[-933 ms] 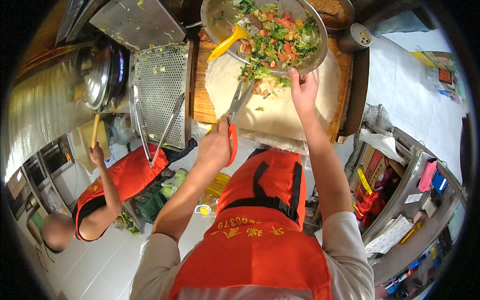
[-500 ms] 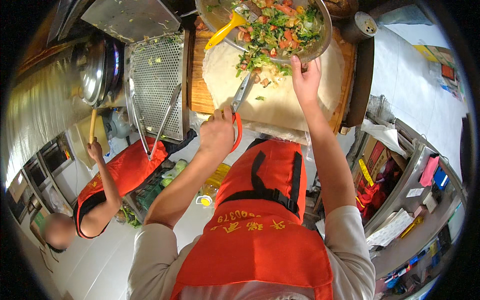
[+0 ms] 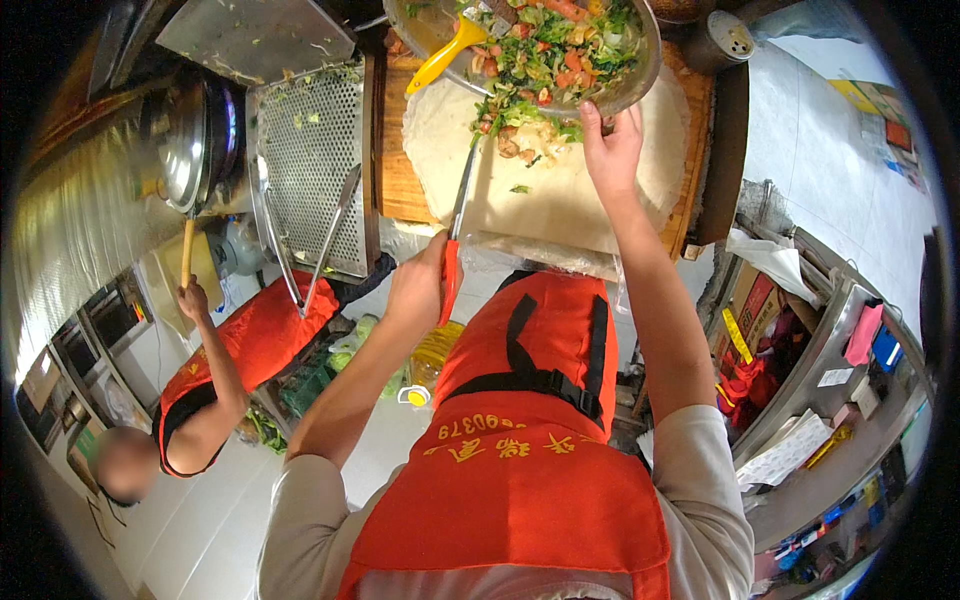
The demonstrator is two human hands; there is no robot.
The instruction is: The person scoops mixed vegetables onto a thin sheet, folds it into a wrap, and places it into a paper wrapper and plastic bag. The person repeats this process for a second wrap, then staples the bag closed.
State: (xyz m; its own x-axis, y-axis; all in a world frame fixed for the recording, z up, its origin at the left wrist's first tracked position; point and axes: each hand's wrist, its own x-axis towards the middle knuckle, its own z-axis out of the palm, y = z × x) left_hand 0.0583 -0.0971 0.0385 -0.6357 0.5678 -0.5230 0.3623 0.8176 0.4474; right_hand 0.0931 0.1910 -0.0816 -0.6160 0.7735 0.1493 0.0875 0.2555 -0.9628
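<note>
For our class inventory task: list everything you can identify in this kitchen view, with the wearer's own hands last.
Board: 1, brown, top centre
Dough sheet: 1, cream, on board
Bowl: 1, silver, above dough sheet
Vegetable pieces: many, mostly green and red, in bowl and on dough sheet
Utensil: 1, yellow-handled, across bowl's left rim
Scissors: 1, red-handled, in left hand
Tray: 1, silver, left of board
Tongs: 1, silver, across tray's near edge
Can: 1, grey, upper right
Pan: 1, dark and silver, upper left
Bottle: 1, yellow, right of left forearm
Shelf unit: 1, grey, right
Aprons: 2, red, bottom centre and left
Co-worker: 1, red-aproned, left
Left hand: 1, bare, holding scissors
Right hand: 1, bare, gripping bowl's rim
</note>
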